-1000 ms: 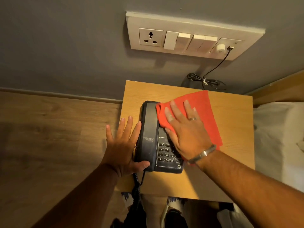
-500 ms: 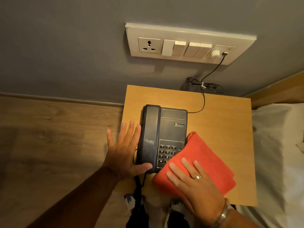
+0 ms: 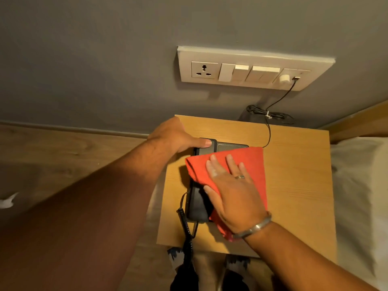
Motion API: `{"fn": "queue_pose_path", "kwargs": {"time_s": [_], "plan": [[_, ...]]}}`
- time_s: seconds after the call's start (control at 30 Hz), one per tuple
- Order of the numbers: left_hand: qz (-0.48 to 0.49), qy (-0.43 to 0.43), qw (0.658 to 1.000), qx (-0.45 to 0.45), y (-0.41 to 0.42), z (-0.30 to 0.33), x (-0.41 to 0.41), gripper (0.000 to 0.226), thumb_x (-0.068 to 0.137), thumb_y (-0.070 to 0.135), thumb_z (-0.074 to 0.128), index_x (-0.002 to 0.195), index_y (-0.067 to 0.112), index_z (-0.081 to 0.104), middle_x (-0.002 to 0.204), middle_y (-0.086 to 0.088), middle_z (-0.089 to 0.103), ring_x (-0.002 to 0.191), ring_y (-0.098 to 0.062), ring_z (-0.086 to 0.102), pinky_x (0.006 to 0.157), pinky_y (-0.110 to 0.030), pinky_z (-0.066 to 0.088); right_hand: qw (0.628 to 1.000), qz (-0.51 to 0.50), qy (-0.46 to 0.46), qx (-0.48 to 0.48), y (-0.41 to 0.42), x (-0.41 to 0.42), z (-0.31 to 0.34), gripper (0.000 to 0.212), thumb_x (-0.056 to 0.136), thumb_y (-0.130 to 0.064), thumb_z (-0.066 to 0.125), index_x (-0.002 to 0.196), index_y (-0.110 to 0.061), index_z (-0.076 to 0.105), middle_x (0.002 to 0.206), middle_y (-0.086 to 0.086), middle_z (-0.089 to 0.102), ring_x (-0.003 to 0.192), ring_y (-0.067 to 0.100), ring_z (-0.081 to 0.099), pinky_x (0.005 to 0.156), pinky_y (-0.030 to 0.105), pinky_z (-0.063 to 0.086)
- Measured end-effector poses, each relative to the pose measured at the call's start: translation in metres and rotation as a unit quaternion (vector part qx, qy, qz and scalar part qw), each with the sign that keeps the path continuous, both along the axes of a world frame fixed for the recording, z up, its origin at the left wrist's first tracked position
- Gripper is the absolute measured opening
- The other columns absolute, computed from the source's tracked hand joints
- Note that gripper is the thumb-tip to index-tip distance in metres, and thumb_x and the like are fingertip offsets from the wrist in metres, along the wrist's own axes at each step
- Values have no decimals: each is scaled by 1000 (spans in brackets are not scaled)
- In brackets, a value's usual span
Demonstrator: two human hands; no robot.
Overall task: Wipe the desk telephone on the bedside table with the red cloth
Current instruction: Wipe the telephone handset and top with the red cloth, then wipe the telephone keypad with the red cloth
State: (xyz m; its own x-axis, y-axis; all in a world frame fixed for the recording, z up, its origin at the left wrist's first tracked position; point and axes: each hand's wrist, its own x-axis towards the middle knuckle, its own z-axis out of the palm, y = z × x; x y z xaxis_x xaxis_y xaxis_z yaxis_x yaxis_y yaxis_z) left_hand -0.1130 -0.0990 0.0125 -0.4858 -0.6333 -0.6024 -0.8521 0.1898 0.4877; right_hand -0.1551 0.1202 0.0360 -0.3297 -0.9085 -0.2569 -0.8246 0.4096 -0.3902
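Observation:
A black desk telephone [image 3: 197,204] lies on the wooden bedside table [image 3: 298,175]. The red cloth [image 3: 249,162] covers most of its top, keypad included. My right hand [image 3: 233,190] presses flat on the cloth, fingers spread, a ring and a metal bangle on it. My left hand [image 3: 176,137] grips the phone's far left corner, thumb across the top of the handset. Only the handset's near end and the phone's far edge show.
A coiled handset cord [image 3: 186,234] hangs off the table's near edge. A thin black cable [image 3: 268,131] runs from the phone to the wall switch panel [image 3: 252,68]. A white bed [image 3: 361,196] borders the table on the right. Wood floor lies left.
My right hand slid the cloth from the table's near right corner up onto the phone. My left hand moved from the phone's left side to its far left corner.

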Motion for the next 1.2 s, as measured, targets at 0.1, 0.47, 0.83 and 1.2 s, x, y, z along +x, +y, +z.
{"fn": "queue_pose_path", "kwargs": {"time_s": [0.1, 0.47, 0.83, 1.2], "plan": [[16, -14, 1000, 15, 1, -2, -1, 68, 46, 68, 92, 93, 27, 64, 93, 7, 71, 88, -18, 66, 85, -43, 55, 998, 33, 45, 42, -8, 10, -13, 59, 97, -45, 32, 150, -19, 33, 160, 3, 28, 145, 40, 22, 116, 56, 18], [-34, -18, 990, -134, 22, 6, 11, 104, 65, 78, 75, 145, 22, 39, 144, -5, 52, 130, -30, 50, 99, -51, 48, 982, 167, 76, 40, 85, 59, -35, 56, 80, -37, 46, 133, -25, 59, 145, -8, 53, 128, 34, 52, 106, 57, 36], [-267, 207, 886, -318, 152, -69, 118, 105, 74, 68, 64, 158, 19, 23, 166, -6, 5, 152, -37, 14, 117, -68, 22, 988, -139, 50, -56, 108, -8, -7, 47, 93, -37, 44, 131, -15, 60, 135, 7, 61, 118, 35, 58, 94, 50, 48], [-287, 186, 888, -307, 147, -72, 115, 106, 72, 64, 60, 151, 3, 23, 160, -17, 20, 148, -40, 24, 116, -64, 28, 994, -83, 66, -38, 26, 14, -22, 16, 78, -22, 60, 90, -17, 70, 85, 4, 63, 68, 31, 55, 56, 36, 43]]}}
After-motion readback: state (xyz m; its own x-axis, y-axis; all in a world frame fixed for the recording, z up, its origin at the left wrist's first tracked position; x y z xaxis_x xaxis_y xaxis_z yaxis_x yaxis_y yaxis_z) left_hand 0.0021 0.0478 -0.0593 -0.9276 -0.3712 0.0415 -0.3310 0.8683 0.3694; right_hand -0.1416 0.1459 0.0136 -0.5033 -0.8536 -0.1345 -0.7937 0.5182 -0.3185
